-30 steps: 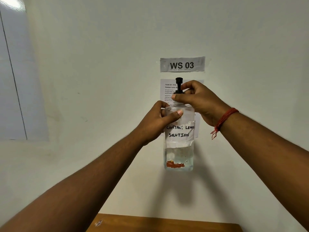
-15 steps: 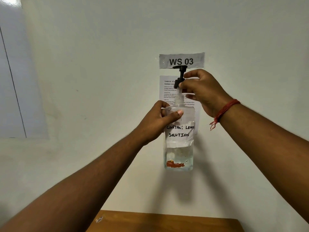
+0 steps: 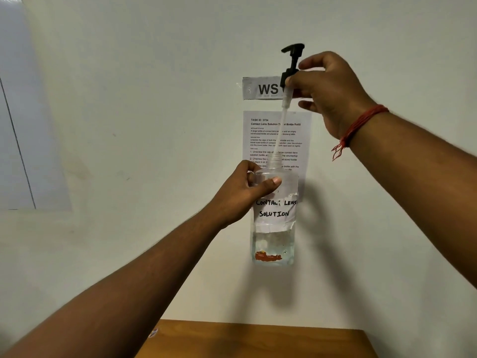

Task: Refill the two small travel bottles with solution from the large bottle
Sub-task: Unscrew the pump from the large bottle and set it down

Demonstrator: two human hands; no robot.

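Note:
The large clear bottle (image 3: pixel 274 228), labelled "CONTACT LENS SOLUTION", hangs upright in the air before the wall with a little liquid at its bottom. My left hand (image 3: pixel 245 192) grips its shoulder, thumb across the front. My right hand (image 3: pixel 327 99) pinches the black pump head (image 3: pixel 291 60) and holds it well above the bottle. The pump's clear dip tube (image 3: pixel 281 130) slants down from the head into the bottle's neck. No small travel bottles are in view.
A white wall fills the view, with a "WS" sign (image 3: pixel 263 88) and a printed task sheet (image 3: pixel 273 140) behind the bottle. A wooden table edge (image 3: pixel 258 339) shows at the bottom. A red thread bracelet (image 3: pixel 358 125) circles my right wrist.
My right hand has lifted the pump head up off the bottle's neck, drawing the dip tube mostly out. The left hand and bottle have stayed in place.

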